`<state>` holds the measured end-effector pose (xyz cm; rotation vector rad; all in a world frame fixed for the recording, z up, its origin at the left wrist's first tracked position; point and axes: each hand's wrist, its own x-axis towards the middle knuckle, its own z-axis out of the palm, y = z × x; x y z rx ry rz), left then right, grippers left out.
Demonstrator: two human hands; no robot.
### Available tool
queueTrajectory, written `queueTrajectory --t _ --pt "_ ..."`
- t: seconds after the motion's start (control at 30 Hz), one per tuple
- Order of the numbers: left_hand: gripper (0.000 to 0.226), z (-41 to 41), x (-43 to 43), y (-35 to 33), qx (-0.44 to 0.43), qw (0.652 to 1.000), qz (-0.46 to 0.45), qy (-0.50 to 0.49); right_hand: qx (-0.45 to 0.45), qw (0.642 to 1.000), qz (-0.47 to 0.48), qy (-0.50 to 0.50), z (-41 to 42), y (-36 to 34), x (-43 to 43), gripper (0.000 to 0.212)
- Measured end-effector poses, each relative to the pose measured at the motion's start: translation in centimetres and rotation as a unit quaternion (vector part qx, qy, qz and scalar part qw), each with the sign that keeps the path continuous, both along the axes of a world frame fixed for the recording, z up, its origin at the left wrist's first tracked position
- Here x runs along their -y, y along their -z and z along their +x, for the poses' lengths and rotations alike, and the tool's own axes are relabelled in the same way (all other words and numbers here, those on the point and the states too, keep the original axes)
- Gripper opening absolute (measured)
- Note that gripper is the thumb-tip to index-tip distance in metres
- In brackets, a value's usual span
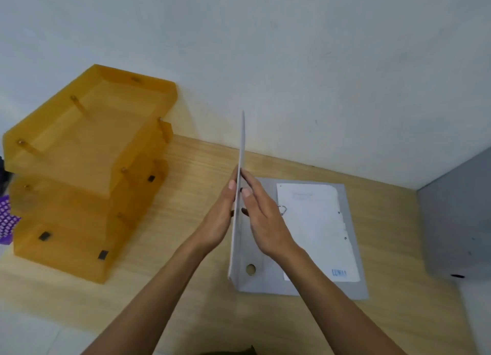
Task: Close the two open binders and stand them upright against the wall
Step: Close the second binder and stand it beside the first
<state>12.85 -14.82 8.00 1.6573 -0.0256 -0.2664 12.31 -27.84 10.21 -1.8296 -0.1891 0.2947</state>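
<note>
A grey binder (353, 248) lies on the wooden desk with its back cover flat and white punched paper (316, 229) on its rings. Its front cover (242, 142) stands nearly vertical, edge-on to me. My left hand (220, 216) presses flat against the cover's left face. My right hand (263, 216) presses flat against its right face, so the cover is held between both palms. A finger hole shows in the spine (250, 269). At the right edge stands a second grey binder (457, 221), closed as far as I can tell.
A stack of orange translucent letter trays (85, 168) fills the left side of the desk (191, 173), against the white wall (292, 62). A purple patterned object (6, 219) peeks in at the far left edge.
</note>
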Motion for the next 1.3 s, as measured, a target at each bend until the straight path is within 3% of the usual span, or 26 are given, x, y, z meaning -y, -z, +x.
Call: queueTrajectory --t 0.23,0.43,0.6,0.77,0.93,1.03,1.2,1.3 --pt "0.073 0.6 6.0 4.3 -0.04 0.991 0.097 0.083 -0.014 0.994 -0.038 0.104 0.4 -2.8 7.1 0.047" --pt "0.079 -1.3 7.2 8.4 -0.094 0.975 0.186 0.075 -0.009 0.982 -0.144 0.125 1.8 -2.6 13.6 0.072" --pt "0.078 -2.4 7.5 9.9 -0.124 0.975 0.185 -0.017 -0.032 0.971 -0.203 0.125 0.1 1.0 18.3 0.068" --pt "0.095 -3.9 8.3 11.2 -0.215 0.962 0.155 -0.068 -0.099 0.963 -0.174 0.181 -3.0 6.6 23.9 0.066" --pt "0.067 -5.5 11.5 11.2 -0.203 0.96 0.183 -0.061 -0.178 0.941 -0.166 0.236 -6.8 12.3 26.8 0.072" --pt "0.071 -5.8 12.7 11.1 -0.208 0.957 0.19 -0.068 -0.191 0.928 -0.202 0.247 -7.0 13.8 26.4 0.077" --pt "0.071 -6.5 13.8 10.6 -0.212 0.952 0.203 -0.086 -0.128 0.911 -0.36 0.153 -5.9 14.2 24.2 0.076" --pt "0.07 -6.7 14.2 10.5 -0.212 0.95 0.21 -0.092 -0.106 0.92 -0.375 0.05 -5.8 14.5 23.1 0.077"
